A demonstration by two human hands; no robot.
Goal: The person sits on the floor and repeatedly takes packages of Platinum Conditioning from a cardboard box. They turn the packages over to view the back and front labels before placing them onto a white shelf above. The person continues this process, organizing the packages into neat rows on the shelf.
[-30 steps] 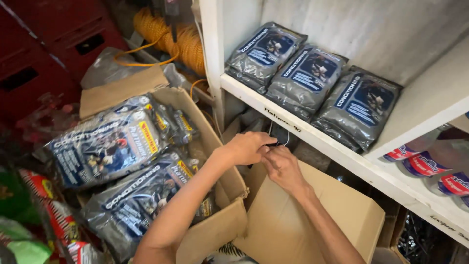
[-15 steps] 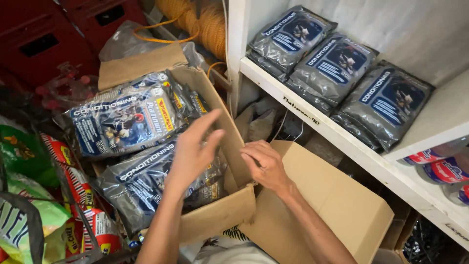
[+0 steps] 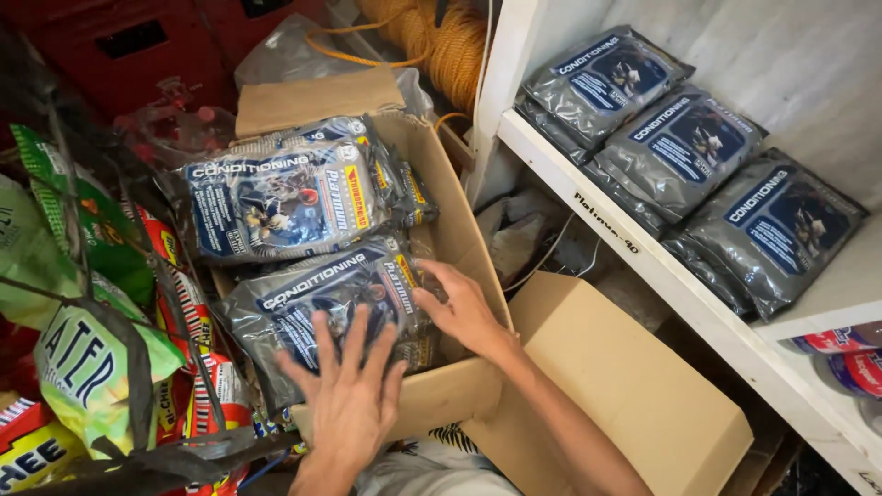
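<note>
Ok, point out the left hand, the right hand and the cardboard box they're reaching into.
left hand (image 3: 354,390): head view, back of the hand.
right hand (image 3: 459,312): head view, back of the hand.
cardboard box (image 3: 450,397): head view, near front wall.

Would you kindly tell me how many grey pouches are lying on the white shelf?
3, side by side in a row on the white shelf: the far pouch, the middle pouch and the near pouch. More may lie stacked beneath, hidden.
</note>
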